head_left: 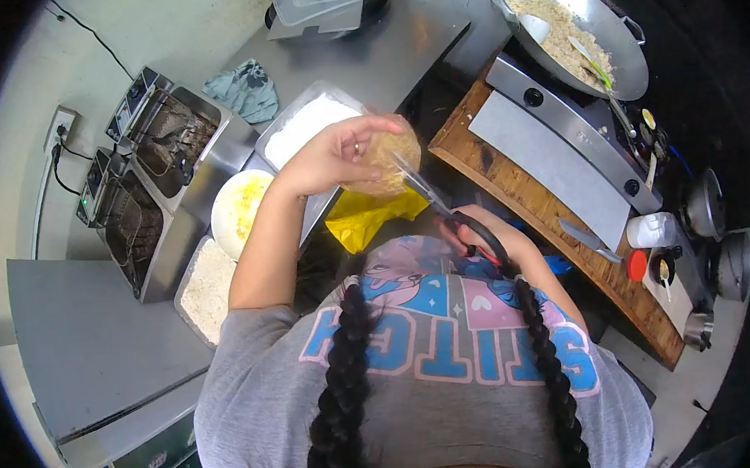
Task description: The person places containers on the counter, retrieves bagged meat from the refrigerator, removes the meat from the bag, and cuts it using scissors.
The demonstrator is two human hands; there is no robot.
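Note:
My left hand (330,157) is raised near the middle, fingers and thumb closed around a round tan packet (397,152) whose contents I cannot make out. In my right hand (490,233) is a pair of scissors (424,189) with black and red handles. The blades point up and left, with their tips against the packet's near face. Below the packet hangs a yellow plastic bag (374,217). Just behind my left hand stands a tray of white powder (311,121). A white bowl (241,210) with yellow liquid sits beside my left forearm.
A tray of pale crumbs (205,294) and a double fryer (165,149) are at left. A cloth (243,91) lies on the steel table (417,31). At right, a wok of rice-like food (566,38) stands behind a wooden counter (548,222) bearing a knife (588,238).

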